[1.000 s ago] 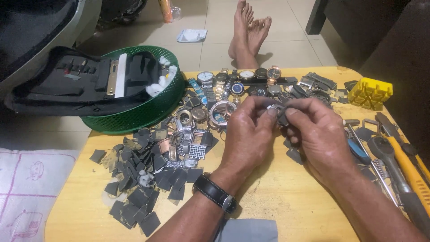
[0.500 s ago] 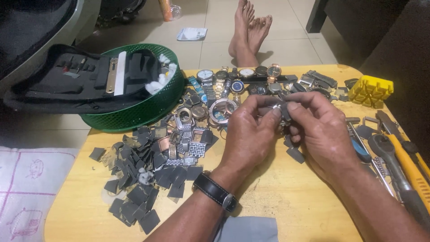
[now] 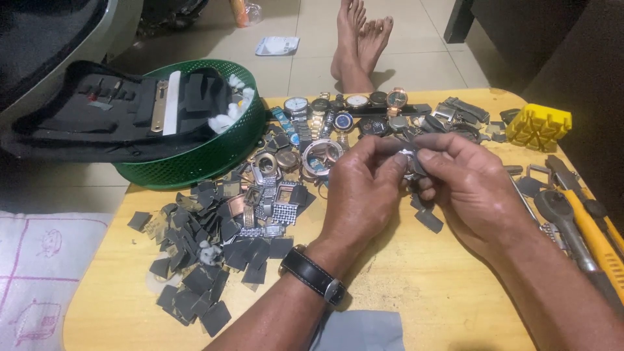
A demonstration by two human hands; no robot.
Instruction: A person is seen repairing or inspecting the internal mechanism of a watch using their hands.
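My left hand (image 3: 361, 190) and my right hand (image 3: 469, 187) meet above the middle of a yellow wooden table (image 3: 416, 292). Both pinch one small silver watch part (image 3: 408, 158) between fingertips. The part is mostly hidden by the fingers. A black watch with a silver buckle (image 3: 313, 275) sits on my left wrist. Just beyond the hands lie several wristwatches (image 3: 344, 110) in a row, and loose watch cases (image 3: 286, 169) to the left.
A heap of small dark grey squares (image 3: 201, 253) covers the table's left. A green basket (image 3: 214, 153) holds a black tool case (image 3: 117, 110). A yellow block (image 3: 538, 125) and tools (image 3: 578, 221) lie right. Another person's bare feet (image 3: 361, 39) rest beyond. Grey cloth (image 3: 361, 330) lies near.
Both hands have stayed together on the small part, with the fingers shifting slightly around it. Nothing else on the table has moved.
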